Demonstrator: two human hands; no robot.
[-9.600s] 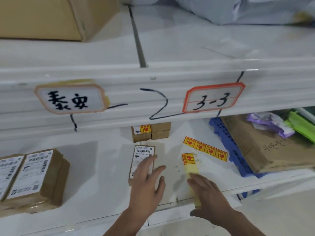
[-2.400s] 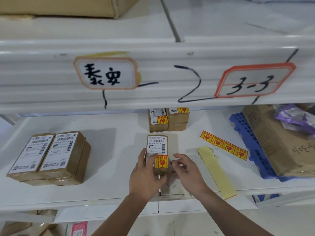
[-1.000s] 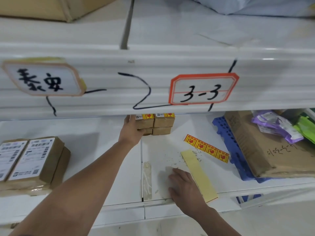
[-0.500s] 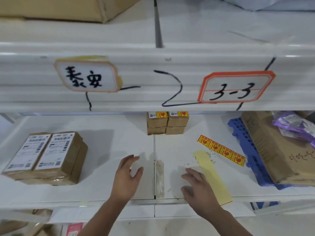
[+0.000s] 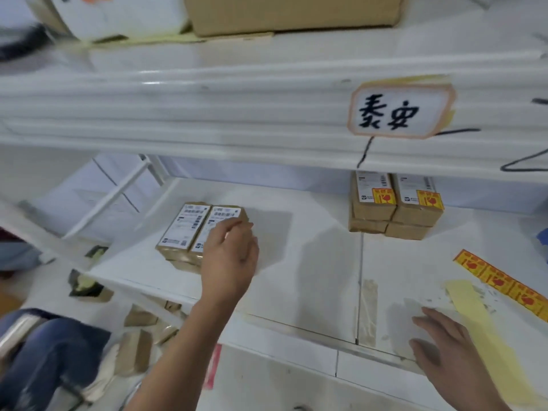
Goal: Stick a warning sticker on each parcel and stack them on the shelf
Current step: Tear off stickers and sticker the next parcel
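Observation:
Two brown parcels (image 5: 184, 226) with white labels and no warning sticker lie side by side atop a pile on the left of the white shelf (image 5: 296, 262). My left hand (image 5: 228, 253) reaches over the right one, fingers bent onto its top; whether it grips is hidden. A stack of stickered parcels (image 5: 394, 209) stands at the back under the upper beam. My right hand (image 5: 444, 348) rests flat on the shelf's front edge, holding nothing. Beside it lie a yellow backing strip (image 5: 474, 310) and a strip of red-and-yellow warning stickers (image 5: 501, 280).
The upper shelf beam carries a handwritten sign (image 5: 400, 111) and hangs low over the back of the shelf. A large cardboard box (image 5: 290, 13) sits on the upper shelf. Below the shelf lie loose cartons (image 5: 139, 345), and a person's leg in jeans (image 5: 44, 351) is at lower left.
My view has swung left. My left hand moved from the middle of the shelf onto the pile of parcels without stickers. My right hand stays flat near the backing strip.

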